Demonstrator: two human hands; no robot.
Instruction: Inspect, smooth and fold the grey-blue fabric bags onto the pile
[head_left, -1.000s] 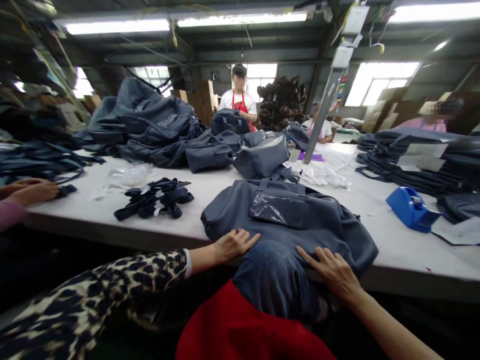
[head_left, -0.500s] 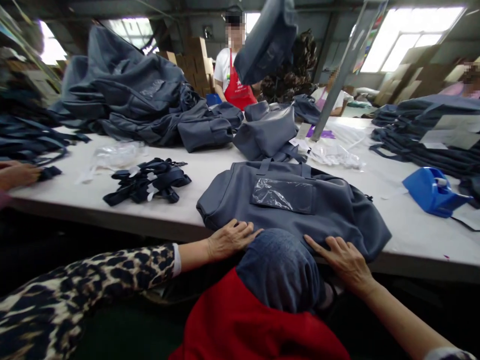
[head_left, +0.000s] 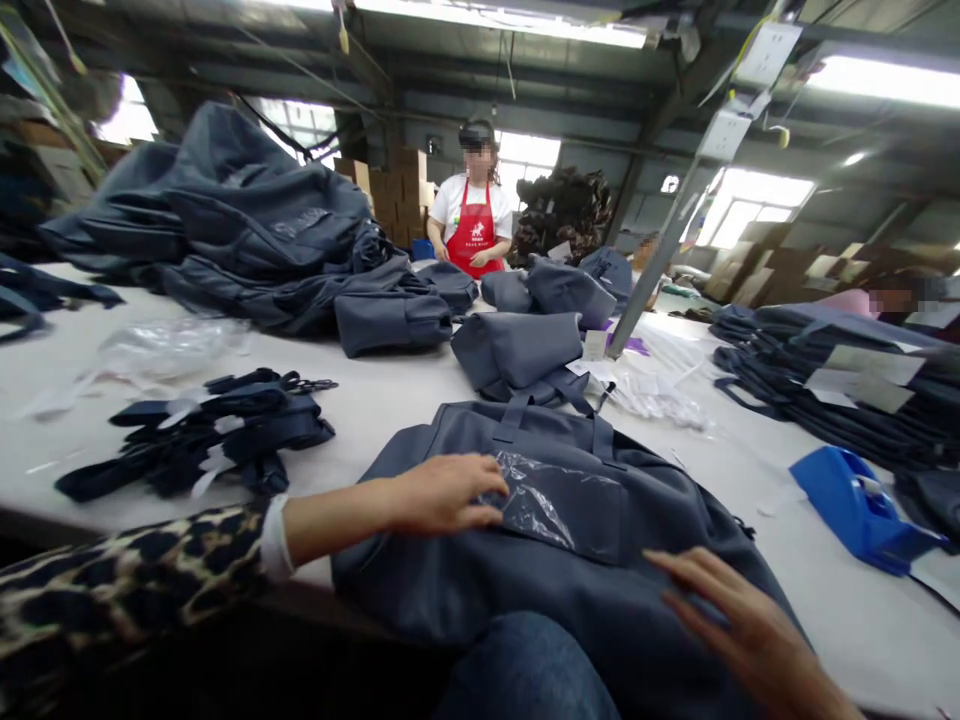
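Note:
A dark blue-grey duffel bag [head_left: 480, 580] lies at the table's front edge, with a clear plastic pocket [head_left: 555, 500] on the side facing up. Over the pocket's left end is my left hand [head_left: 442, 493], open, its fingers slightly bent and thumb apart; whether it touches the film I cannot tell. To the right of the pocket my right hand [head_left: 739, 620] hovers over or rests on the bag, open and a little blurred, with nothing in it. Two handle straps [head_left: 517, 415] run up from the pocket's top edge. A denim-covered knee [head_left: 529, 670] shows against the bag's lower side.
Dark webbing straps [head_left: 247, 430] lie left of the bag, below clear plastic bags [head_left: 169, 350]. Behind rises a heap of similar bags [head_left: 247, 220]. At right are a blue tape dispenser [head_left: 862, 510] and stacked bags [head_left: 847, 370]. A metal post [head_left: 652, 270] stands mid-table. A person in a red apron [head_left: 472, 225] stands beyond.
Both hands have risen from the bag's lower edge onto its upper side. The bag looks nearer. The bag in the air at the far side is gone from there. The view has tilted up.

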